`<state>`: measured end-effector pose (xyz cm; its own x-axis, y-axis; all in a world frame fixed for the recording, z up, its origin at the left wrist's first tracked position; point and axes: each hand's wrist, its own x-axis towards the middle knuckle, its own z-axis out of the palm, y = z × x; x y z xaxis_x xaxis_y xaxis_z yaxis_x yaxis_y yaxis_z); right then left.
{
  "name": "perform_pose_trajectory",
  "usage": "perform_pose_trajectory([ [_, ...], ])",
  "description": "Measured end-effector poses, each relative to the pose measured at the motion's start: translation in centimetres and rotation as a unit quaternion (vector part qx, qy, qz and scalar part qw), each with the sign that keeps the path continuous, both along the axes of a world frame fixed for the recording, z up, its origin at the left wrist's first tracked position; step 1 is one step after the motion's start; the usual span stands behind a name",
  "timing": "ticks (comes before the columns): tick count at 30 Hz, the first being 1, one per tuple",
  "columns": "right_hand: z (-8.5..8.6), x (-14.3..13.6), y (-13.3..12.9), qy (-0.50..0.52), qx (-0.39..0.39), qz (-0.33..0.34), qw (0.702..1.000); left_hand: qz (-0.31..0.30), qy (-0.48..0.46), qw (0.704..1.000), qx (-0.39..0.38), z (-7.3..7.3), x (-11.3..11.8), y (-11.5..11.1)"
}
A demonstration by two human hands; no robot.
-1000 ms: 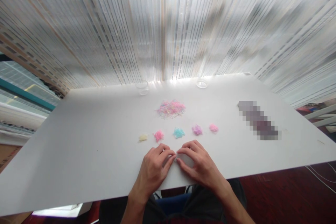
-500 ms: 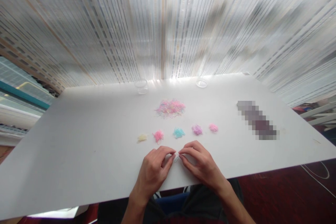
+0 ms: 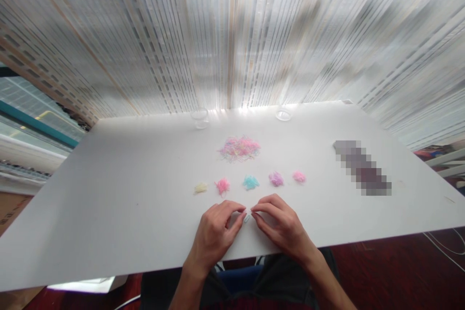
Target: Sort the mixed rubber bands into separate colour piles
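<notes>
My left hand (image 3: 218,227) and my right hand (image 3: 281,223) face each other near the table's front edge, thumb and fingertips of each pinched together. Between the fingertips lies a small pale blue loop (image 3: 247,218). Whatever the fingertips grip is too small to make out. Beyond my hands is a row of small piles: yellow (image 3: 200,188), deep pink (image 3: 222,186), turquoise (image 3: 250,182), purple (image 3: 276,178) and light pink (image 3: 299,177). Behind them lies a larger mixed-colour pile (image 3: 240,148) of thin strands or bands.
A clear round container (image 3: 199,118) and a clear lid-like disc (image 3: 283,115) stand at the back edge of the white table (image 3: 109,193). A pixelated object (image 3: 363,168) lies on the right. A striped curtain (image 3: 232,34) hangs behind.
The gap between my fingertips is slightly wider, and the blue loop shows more fully. The whole view has shifted a little, with the table's contents appearing further right.
</notes>
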<state>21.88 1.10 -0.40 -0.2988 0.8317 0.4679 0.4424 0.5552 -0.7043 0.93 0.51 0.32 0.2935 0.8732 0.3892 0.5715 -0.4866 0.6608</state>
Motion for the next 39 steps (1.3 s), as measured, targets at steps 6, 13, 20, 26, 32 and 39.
perform_pose_trajectory([
  [6,0.04,0.01,-0.02,0.003,-0.002,0.002,1.0,0.0,0.002,1.0,-0.001,0.04,0.06,0.0],
  [13,0.06,-0.02,0.01,0.006,0.001,0.002,1.0,-0.001,0.006,1.0,0.004,0.05,0.03,0.0],
  [20,0.08,-0.05,0.01,0.0,-0.006,-0.004,1.0,-0.011,-0.005,1.0,0.008,-0.16,-0.12,-0.07],
  [26,0.25,-0.01,0.0,-0.003,-0.012,0.001,1.0,-0.011,-0.011,1.0,0.006,-0.34,-0.24,-0.25],
  [32,0.28,0.03,-0.08,0.001,-0.009,0.009,1.0,-0.003,-0.02,1.0,0.014,-0.3,-0.1,-0.14],
  [39,0.29,0.0,-0.08,-0.002,-0.011,0.012,1.0,0.003,-0.019,1.0,0.022,-0.11,0.03,-0.1],
])
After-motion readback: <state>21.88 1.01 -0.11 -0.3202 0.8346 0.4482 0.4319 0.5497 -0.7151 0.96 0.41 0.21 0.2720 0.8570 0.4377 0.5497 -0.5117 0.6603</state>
